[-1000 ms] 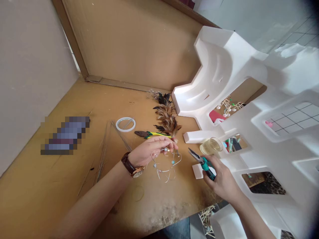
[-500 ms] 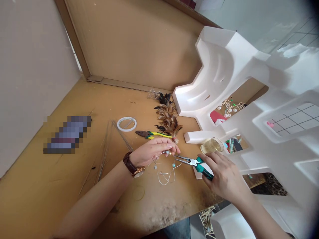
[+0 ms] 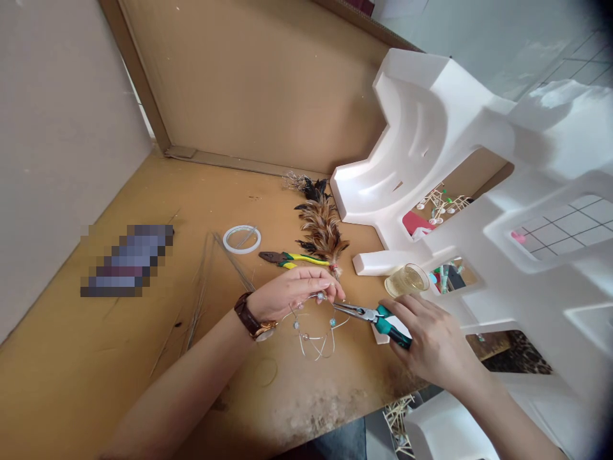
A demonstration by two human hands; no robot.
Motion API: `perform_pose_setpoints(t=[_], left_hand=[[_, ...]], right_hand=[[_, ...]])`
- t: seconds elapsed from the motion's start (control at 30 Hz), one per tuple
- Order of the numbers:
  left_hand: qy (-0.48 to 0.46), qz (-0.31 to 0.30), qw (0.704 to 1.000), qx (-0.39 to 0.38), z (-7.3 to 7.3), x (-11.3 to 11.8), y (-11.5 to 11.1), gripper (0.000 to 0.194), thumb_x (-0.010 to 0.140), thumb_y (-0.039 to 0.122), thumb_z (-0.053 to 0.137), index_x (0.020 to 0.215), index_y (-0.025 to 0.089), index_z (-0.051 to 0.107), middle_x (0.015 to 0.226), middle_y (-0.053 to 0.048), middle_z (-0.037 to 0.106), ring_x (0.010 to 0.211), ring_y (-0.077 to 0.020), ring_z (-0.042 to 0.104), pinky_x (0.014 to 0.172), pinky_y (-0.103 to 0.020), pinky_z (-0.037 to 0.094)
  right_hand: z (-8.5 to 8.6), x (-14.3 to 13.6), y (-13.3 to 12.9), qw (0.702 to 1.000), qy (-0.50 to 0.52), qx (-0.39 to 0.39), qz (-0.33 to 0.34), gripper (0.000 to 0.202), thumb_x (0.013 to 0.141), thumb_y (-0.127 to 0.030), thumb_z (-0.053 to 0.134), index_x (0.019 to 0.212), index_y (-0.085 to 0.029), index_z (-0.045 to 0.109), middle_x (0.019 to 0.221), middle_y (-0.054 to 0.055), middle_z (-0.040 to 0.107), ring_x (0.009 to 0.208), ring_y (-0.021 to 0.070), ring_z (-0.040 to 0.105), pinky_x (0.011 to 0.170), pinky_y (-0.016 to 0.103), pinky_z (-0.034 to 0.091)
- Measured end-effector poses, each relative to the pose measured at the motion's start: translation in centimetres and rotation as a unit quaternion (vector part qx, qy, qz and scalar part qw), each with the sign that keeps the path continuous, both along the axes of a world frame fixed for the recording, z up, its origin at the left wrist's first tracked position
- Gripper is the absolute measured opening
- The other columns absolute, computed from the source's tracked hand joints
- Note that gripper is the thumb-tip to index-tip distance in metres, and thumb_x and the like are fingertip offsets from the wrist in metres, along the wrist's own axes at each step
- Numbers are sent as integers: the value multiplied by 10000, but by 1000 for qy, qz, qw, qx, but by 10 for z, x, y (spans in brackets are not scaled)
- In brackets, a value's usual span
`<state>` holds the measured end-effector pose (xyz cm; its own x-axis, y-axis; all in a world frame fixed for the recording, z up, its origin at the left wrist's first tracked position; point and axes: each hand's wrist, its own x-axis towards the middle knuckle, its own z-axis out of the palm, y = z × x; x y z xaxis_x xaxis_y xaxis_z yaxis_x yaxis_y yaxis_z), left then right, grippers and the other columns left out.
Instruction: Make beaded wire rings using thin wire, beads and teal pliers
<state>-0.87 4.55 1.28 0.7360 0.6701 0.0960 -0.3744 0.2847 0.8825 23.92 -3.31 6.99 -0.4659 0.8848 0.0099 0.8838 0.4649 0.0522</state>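
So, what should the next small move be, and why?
Perhaps a gentle squeeze of the pliers: their tips are at the beaded wire, beside the left hand, which holds it, and the right hand has the pliers. Whether the tips grip is too small to tell.

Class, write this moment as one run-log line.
left hand: holds beaded wire loop | right hand: grips teal-handled long-nose pliers, tips at the loop | nearby: yellow-green combination pliers, feather bundle

Long-nose pliers (image 3: 383,324): teal, black, silver. Combination pliers (image 3: 287,260): yellow and green (dark brown at the head). Feather bundle (image 3: 318,223): mottled brown, black. One bead (image 3: 332,322): turquoise.
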Motion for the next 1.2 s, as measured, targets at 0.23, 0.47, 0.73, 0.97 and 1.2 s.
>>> perform_pose_setpoints(t=[0.23,0.47,0.73,0.97,1.2], left_hand=[[-12,-10,1000,14,-3,0,1,194,860,215,479,802,103,627,895,-92,624,802,-133,512,735,-251,357],[-16,-11,1000,14,-2,1,0,187,845,227,503,776,102,624,887,-92,626,782,-129,518,736,-257,364],[10,1,999,44,-1,0,-1,193,855,233,480,788,115,617,895,-90,622,814,-146,518,766,-276,366],[12,1,998,63,0,-1,-1,209,857,247,477,753,118,604,895,-90,623,846,-161,532,787,-287,369],[10,16,999,42,-4,0,3,184,855,219,485,779,110,613,903,-89,630,807,-132,521,756,-256,375]], right_hand=[[2,-2,-1,996,34,-81,-31,407,660,-146,505,1062,-203,528,877,57,583,799,212,557,674,318,419],[9,-7,-4,986,68,-144,-55,344,646,-116,477,968,-223,529,805,25,589,728,184,556,615,273,403],[3,-7,-9,977,120,-161,-75,289,649,-127,457,888,-235,576,661,-6,589,562,158,529,507,250,368],[2,-8,-9,970,127,-188,-89,275,625,-104,447,837,-235,565,643,-26,571,563,143,509,508,235,358],[4,-3,-3,964,156,-190,-96,312,632,-89,426,899,-214,527,725,1,579,635,155,527,564,249,379]])
